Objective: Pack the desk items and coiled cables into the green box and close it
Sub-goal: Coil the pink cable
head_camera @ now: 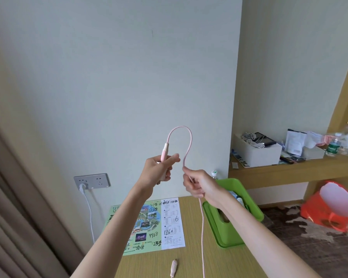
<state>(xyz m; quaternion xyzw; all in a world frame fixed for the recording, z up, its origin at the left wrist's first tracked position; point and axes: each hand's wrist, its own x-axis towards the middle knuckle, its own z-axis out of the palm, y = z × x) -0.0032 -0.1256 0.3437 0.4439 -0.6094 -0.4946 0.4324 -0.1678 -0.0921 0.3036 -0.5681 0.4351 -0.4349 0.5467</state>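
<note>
The pink cable (pixel 189 137) is held up in the air, to the left of and above the green box (pixel 215 229). One pink connector (pixel 164 152) is gripped in the left hand (pixel 159 169), with the fingers curled round its lower part. Its long axis stands close to upright, and the cord leaves it at the top. From there the cord is bent into a narrow upside-down U: up, over to the right, and down again to the right hand (pixel 199 185), where it is pinched between thumb and curled fingers. Below that hand the cord hangs almost straight down, just left of the box, and is cut off by the lower edge of the view.

A second pink plug (pixel 173 268) is laid flat on the desk (pixel 149 265), left of and nearer than the box. Its long axis runs front to back, and its metal tip is pointed away towards the wall. Whether it is joined to the hanging cord cannot be told.

The box is set at the desk's right edge and is seen open, with small bottles inside, partly hidden by the right forearm.

Left of the box a printed leaflet (pixel 149 223) with handwritten numbers is spread on the desk. Further left, on the wall, a wall socket (pixel 91 180) is fitted, with a white plug in it. Above and right of the box, a white box (pixel 257 155) of cables is kept on a wooden shelf (pixel 269 171). Right of the box, a red bag (pixel 317 213) is seen on the floor.
</note>
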